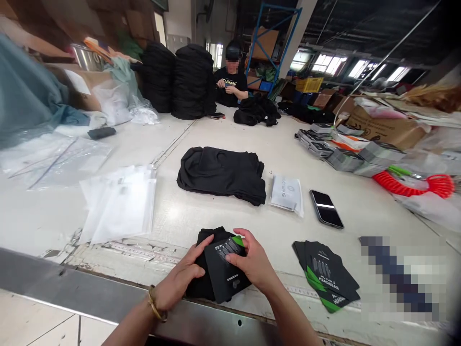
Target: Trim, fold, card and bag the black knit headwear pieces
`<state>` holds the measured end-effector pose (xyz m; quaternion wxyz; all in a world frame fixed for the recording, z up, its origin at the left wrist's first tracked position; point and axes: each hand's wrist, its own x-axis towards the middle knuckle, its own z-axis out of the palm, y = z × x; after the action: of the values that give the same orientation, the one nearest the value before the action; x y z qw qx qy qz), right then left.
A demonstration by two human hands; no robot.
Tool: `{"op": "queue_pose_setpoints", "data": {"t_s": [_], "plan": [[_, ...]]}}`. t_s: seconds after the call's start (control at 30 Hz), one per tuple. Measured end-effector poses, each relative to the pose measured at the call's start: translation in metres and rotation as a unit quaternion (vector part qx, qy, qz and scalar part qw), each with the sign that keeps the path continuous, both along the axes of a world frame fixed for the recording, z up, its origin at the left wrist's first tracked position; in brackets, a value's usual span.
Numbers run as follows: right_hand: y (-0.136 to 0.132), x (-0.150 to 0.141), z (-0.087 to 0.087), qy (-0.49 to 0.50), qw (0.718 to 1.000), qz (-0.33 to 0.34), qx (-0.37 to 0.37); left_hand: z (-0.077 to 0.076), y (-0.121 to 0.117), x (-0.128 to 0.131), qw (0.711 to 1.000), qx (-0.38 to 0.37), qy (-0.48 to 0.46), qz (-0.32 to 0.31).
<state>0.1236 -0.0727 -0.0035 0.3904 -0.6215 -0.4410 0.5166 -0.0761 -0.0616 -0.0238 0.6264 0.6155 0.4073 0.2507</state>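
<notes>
A black printed card (227, 274) with a green corner is in my right hand (254, 261), thumb on its face and fingers at its upper right edge. It lies tilted over a small folded black cloth (200, 284) at the table's front edge. My left hand (184, 275), a bangle at its wrist, rests on that cloth with fingers stretched and thumb apart. Beyond them is a stack of folded black fabric (221, 175). Right of my hands, several matching cards (326, 274) are fanned out, marked "HEADGEAR".
Clear plastic bags (120, 204) lie at left. A packed white pouch (286, 193) and a phone (326, 208) sit right of the fabric stack. Bundled cards (345, 161) and a red coiled hose (399, 186) line the right side. A person (232, 79) works behind tall black piles (192, 81).
</notes>
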Motion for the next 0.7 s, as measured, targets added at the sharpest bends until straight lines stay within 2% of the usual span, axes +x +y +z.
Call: {"op": "queue_pose_setpoints", "data": {"t_s": [0.07,0.2,0.3,0.4,0.43,0.5,0.57,0.6,0.63,0.7], "plan": [[0.001,-0.008,-0.006,-0.001,1.000,-0.025,0.013,-0.002,0.000,-0.002,0.999,-0.016,-0.029,0.003],[0.001,-0.018,-0.016,-0.007,0.993,-0.100,0.061,-0.007,-0.003,0.005,0.998,0.018,-0.045,0.049],[0.005,-0.006,-0.020,-0.014,0.987,-0.141,0.070,-0.008,-0.003,0.010,0.997,0.019,-0.049,0.059],[0.008,0.017,-0.009,-0.026,0.978,-0.186,0.090,-0.008,-0.003,0.010,0.997,0.029,-0.034,0.058],[0.007,0.022,-0.002,-0.021,0.983,-0.160,0.087,-0.007,-0.002,0.010,0.997,0.034,-0.028,0.058],[0.005,0.025,0.012,-0.019,0.998,-0.026,0.063,-0.006,-0.002,0.009,0.997,0.044,-0.019,0.059],[0.005,0.017,0.022,-0.067,0.988,0.121,0.060,-0.005,-0.001,0.008,0.997,0.044,-0.013,0.055],[0.005,0.010,0.024,-0.104,0.978,0.164,0.076,-0.004,0.000,0.007,0.998,0.039,-0.010,0.053],[0.007,0.002,0.024,-0.140,0.968,0.181,0.102,-0.004,0.000,0.007,0.998,0.034,-0.006,0.051],[0.009,-0.012,0.019,-0.186,0.956,0.171,0.147,-0.004,0.001,0.006,0.998,0.031,-0.001,0.048]]}}
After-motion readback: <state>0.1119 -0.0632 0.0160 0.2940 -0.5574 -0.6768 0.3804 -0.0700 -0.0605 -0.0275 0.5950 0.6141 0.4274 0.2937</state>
